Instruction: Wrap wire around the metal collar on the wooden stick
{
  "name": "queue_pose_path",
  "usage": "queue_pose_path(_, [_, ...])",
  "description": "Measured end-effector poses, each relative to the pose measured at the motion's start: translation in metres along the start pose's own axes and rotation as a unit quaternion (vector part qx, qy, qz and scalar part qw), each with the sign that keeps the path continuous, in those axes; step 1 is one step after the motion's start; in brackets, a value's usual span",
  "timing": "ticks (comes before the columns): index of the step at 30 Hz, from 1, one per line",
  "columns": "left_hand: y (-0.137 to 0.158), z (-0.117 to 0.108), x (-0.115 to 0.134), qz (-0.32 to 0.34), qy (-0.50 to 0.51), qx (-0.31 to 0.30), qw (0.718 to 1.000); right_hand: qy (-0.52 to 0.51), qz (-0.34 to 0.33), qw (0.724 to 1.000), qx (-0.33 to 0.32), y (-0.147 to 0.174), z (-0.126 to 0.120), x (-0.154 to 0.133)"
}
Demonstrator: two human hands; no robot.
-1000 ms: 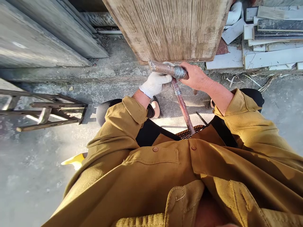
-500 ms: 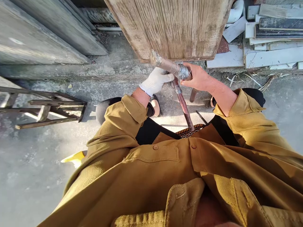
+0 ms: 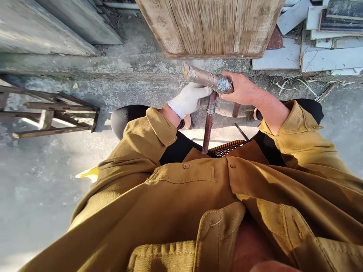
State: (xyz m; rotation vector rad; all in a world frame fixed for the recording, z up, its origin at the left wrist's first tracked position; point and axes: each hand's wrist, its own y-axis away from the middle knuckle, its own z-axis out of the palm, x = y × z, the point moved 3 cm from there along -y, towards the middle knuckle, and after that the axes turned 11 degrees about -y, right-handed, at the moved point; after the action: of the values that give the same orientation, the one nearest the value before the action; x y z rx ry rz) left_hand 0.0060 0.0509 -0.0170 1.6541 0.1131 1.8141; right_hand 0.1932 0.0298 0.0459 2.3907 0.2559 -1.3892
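Note:
A thick wooden pole [image 3: 197,75] with a rough pale end lies slantwise in front of me. Silvery wire [image 3: 223,84] is wound in many turns round its right part. Bare, my right hand [image 3: 241,88] is closed round the pole's right end, thumb below and fingers over the top. My left hand [image 3: 187,100], in a white knitted glove, grips where a thinner reddish-brown stick [image 3: 208,126] meets the pole's underside; its fingers are partly hidden. That stick also has wire round its upper part and hangs down toward my lap.
A weathered plank panel [image 3: 210,30] stands ahead. Stacked white and dark boards [image 3: 330,58] lie at the far right, with dry straw [image 3: 326,94] before them. A wooden frame [image 3: 53,113] is on the concrete at left. A woven seat edge [image 3: 228,147] shows between my legs.
The thinner stick's lower end has swung to the left, so it now hangs nearly straight down. Both hands keep their hold. The view has tilted slightly downward.

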Motion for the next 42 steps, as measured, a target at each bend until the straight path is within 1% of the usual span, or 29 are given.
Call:
queue_pose_path(4, [0.035, 0.01, -0.016, 0.011, 0.024, -0.091, 0.995, -0.043, 0.028, 0.998, -0.043, 0.01, 0.008, -0.003])
queue_pose_path(6, [0.045, 0.013, -0.026, 0.01, 0.032, -0.121, 0.992, -0.053, 0.035, 0.997, -0.038, 0.01, 0.011, -0.002])
queue_pose_path(8, [0.051, 0.016, -0.036, -0.001, 0.025, -0.133, 0.991, -0.042, 0.04, 0.998, -0.019, 0.009, 0.012, 0.001])
queue_pose_path(11, [0.056, 0.024, -0.043, 0.0, 0.043, -0.109, 0.993, -0.017, 0.046, 0.999, 0.003, 0.006, 0.01, 0.005])
queue_pose_path(15, [0.062, 0.033, -0.04, -0.009, 0.098, -0.019, 0.995, -0.003, 0.048, 0.999, 0.011, 0.007, 0.006, 0.006])
queue_pose_path(18, [0.064, 0.036, -0.035, -0.019, 0.119, 0.049, 0.991, -0.002, 0.061, 0.998, 0.004, 0.009, 0.008, 0.004])
queue_pose_path(20, [0.063, 0.036, -0.031, -0.029, 0.125, 0.07, 0.989, -0.008, 0.073, 0.997, -0.006, 0.01, 0.012, 0.002])
queue_pose_path(24, [0.059, 0.037, -0.029, -0.044, 0.16, 0.055, 0.985, -0.028, 0.079, 0.996, -0.031, 0.012, 0.02, 0.0])
queue_pose_path(26, [0.058, 0.036, -0.03, -0.052, 0.17, 0.046, 0.983, -0.033, 0.077, 0.996, -0.032, 0.012, 0.023, 0.001])
queue_pose_path(31, [0.055, 0.033, -0.035, -0.062, 0.122, 0.015, 0.99, -0.051, 0.088, 0.995, -0.006, 0.01, 0.026, 0.009])
queue_pose_path(33, [0.054, 0.032, -0.034, -0.076, 0.115, 0.01, 0.99, -0.06, 0.097, 0.993, 0.011, 0.008, 0.026, 0.014])
queue_pose_path(37, [0.053, 0.03, -0.029, -0.108, 0.113, 0.019, 0.988, -0.072, 0.114, 0.99, 0.035, 0.006, 0.025, 0.022])
queue_pose_path(42, [0.054, 0.028, -0.026, -0.102, 0.09, 0.03, 0.99, -0.069, 0.095, 0.993, 0.025, 0.005, 0.028, 0.024])
